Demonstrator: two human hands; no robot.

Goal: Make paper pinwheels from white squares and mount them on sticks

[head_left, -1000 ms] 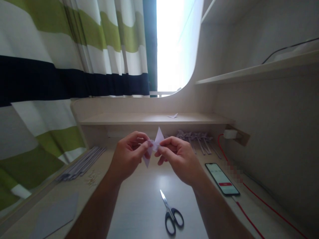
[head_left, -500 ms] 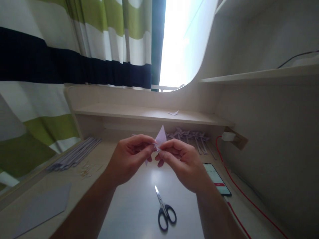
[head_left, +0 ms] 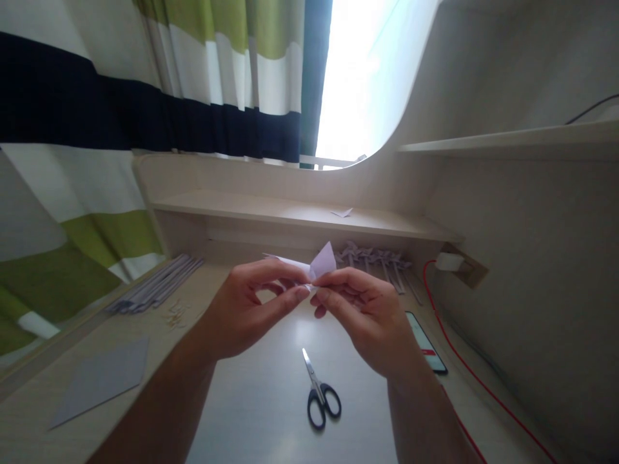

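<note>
Between my two hands, above the middle of the desk, is a piece of folded pale lilac paper [head_left: 323,260]. One pointed flap stands up, and another edge reaches left behind my left fingers. My left hand [head_left: 261,303] pinches it between thumb and fingers from the left. From the right, my right hand [head_left: 360,309] pinches the same paper close to the left fingertips. The fingers hide the paper's centre. Below the hands, scissors [head_left: 316,394] with black handles lie on the desk, blades pointing away from me.
Several paper pinwheels [head_left: 372,256] on sticks lie at the back right. Rolled paper sticks [head_left: 155,283], small pale bits [head_left: 175,314] and a grey sheet [head_left: 104,380] lie left. A phone [head_left: 425,341] and red cable [head_left: 464,361] are right. Folded paper [head_left: 342,212] rests on the shelf [head_left: 271,209].
The paper has turned in my fingers: its upright flap leans more to the right, and an edge now shows above my left hand. The camera view has shifted slightly.
</note>
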